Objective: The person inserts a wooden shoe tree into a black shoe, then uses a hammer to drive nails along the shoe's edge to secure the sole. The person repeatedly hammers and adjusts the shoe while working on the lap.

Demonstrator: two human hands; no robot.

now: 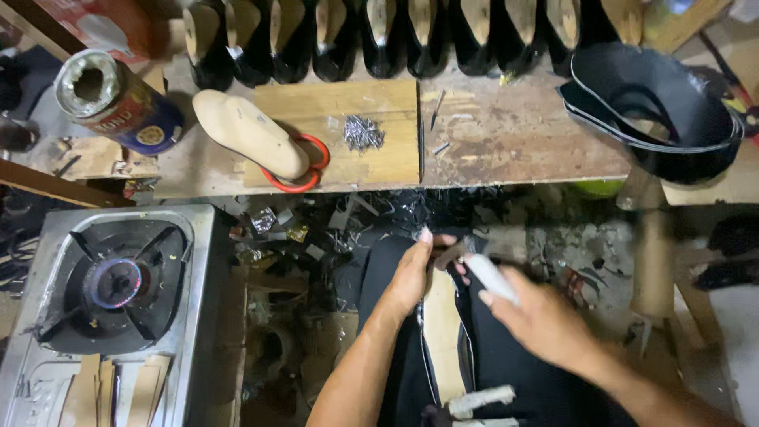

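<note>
Low in the frame's centre, a black shoe upper on its last (443,332), pale sole up, rests on the person's lap. Left hand (415,273) clasps its toe end. Right hand (545,320), blurred, is closed around a pale-handled tool (490,277). Above, nails (363,132) lie on the workbench (514,142); a lit gas stove (111,292) sits left.

Worn wooden bench (514,150), nail pile (363,132), wooden last (249,130), tin (118,103)

Rough, scarred wooden bench (506,142), glossy black shoe uppers (411,39), brushed metal stove (198,269), seemingly smooth wooden last (245,130).
</note>
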